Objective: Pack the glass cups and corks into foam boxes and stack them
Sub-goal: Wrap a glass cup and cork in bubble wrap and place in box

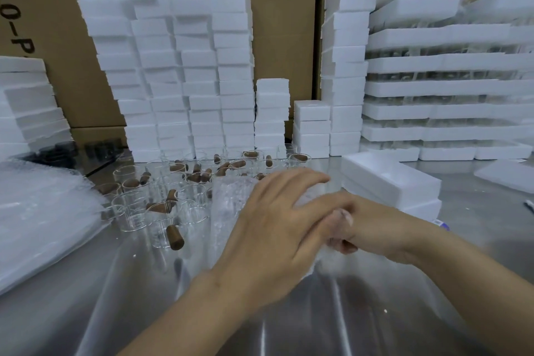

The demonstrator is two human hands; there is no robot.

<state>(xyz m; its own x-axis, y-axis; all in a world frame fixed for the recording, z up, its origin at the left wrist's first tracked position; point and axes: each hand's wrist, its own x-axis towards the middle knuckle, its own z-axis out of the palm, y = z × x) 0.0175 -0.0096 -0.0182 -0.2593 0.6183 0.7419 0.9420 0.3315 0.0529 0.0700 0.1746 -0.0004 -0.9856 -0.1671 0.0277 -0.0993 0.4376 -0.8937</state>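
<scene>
Across steel counter [144, 298], note foam boxes [179, 72] stacked far and glass cups [190, 205] with corks [174, 237] scattered left of centre. Observe left hand [274, 228] spread flat, pinning bubble wrap [228, 205]; right hand [367, 225] curled round its rolled end, probably cushioning a cup.

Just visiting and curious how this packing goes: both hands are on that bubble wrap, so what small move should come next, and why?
Probably roll the bubble wrap shut. The left hand lies on it with fingers straight, the right hand grips its end, so the wrapping looks unfinished; foam boxes wait just beyond.
</scene>
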